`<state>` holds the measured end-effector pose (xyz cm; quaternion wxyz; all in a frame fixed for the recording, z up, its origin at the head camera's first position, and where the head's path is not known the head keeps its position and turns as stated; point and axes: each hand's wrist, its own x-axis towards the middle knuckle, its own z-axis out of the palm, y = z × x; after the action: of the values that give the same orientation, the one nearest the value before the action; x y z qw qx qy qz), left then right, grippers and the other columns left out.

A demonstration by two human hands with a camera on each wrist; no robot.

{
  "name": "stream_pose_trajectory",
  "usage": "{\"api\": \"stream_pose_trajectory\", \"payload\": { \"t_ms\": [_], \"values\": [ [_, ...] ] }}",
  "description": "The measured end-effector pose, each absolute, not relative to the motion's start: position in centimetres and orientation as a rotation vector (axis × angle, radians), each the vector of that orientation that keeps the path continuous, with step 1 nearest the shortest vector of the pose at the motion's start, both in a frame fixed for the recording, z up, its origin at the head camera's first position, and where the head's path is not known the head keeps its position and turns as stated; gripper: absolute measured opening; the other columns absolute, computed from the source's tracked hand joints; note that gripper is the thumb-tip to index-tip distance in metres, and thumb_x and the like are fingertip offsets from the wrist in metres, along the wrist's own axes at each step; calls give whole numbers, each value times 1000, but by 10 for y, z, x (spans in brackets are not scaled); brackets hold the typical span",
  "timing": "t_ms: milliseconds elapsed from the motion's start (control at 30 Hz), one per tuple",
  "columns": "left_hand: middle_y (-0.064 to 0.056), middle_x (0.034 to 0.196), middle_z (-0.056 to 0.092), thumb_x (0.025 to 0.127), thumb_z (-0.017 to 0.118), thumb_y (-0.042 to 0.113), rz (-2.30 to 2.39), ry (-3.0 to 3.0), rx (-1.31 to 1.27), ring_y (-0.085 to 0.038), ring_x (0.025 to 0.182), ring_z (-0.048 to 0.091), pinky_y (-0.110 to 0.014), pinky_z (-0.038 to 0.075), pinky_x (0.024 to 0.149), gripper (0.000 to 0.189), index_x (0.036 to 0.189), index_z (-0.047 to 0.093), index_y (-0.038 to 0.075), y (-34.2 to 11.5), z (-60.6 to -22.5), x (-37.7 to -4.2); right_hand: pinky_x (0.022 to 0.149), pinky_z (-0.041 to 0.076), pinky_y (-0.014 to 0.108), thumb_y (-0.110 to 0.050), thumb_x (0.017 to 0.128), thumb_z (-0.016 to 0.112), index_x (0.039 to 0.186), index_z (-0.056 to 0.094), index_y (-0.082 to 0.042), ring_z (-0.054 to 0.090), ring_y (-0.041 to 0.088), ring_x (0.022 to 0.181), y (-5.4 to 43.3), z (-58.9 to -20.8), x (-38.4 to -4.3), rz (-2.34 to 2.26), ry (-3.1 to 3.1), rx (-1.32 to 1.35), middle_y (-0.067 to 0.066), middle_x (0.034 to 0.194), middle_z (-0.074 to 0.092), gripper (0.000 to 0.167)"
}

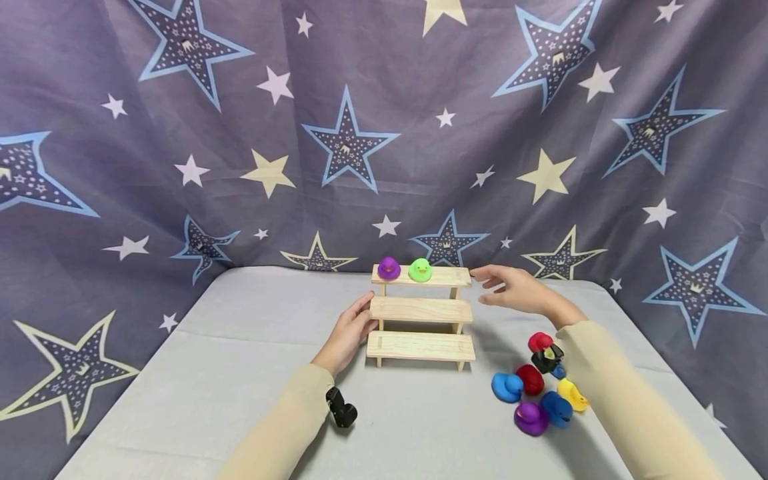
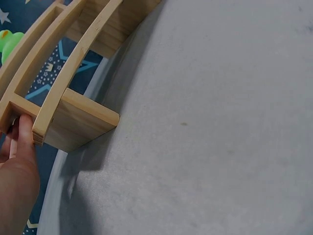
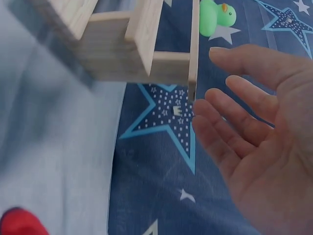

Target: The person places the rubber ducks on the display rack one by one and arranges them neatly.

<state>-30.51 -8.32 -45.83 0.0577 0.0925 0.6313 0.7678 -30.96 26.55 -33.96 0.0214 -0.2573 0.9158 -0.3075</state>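
The left hand is touching the left side of a three-step wooden stand, its fingers meeting the frame near the middle step; whether it is grasping the wood, I cannot tell. The right hand is hovering just beside the top step's right end, released, its fingers loosely bent. The stand is standing upright on the cloth-covered counter, and a purple duck and a green duck are sitting side by side on its top step. Right of the stand, a light blue duck, a dark red duck, a dark blue duck and a yellow duck are lying close together.
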Motion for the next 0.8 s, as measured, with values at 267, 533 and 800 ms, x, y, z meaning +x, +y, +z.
{"api": "stream_pose_trajectory", "payload": {
  "t_ms": [267,533,800],
  "values": [
    [-19,159,29,105,40,5,2317,1916,274,-32,143,35,-37,36,117,54,157,26,3,-83,-457,-305,98,55,53,-15,92,72,137,55,3,59,40,117,290,-343,-294,-965,2819,-765,23,133,58,50],
    [-19,159,28,105,41,7,2315,1912,282,-33,143,35,-38,35,118,54,157,26,3,-84,-459,-306,97,54,56,-13,91,73,137,55,7,61,41,114,310,-350,-284,-963,2830,-777,26,132,59,53],
    [-18,159,30,105,41,5,2329,1901,263,-31,143,36,-35,37,117,54,157,27,4,-83,-457,-305,96,54,57,-17,90,75,133,59,5,61,40,113,328,-366,-277,-882,2906,-743,23,129,62,51]
  ]
}}
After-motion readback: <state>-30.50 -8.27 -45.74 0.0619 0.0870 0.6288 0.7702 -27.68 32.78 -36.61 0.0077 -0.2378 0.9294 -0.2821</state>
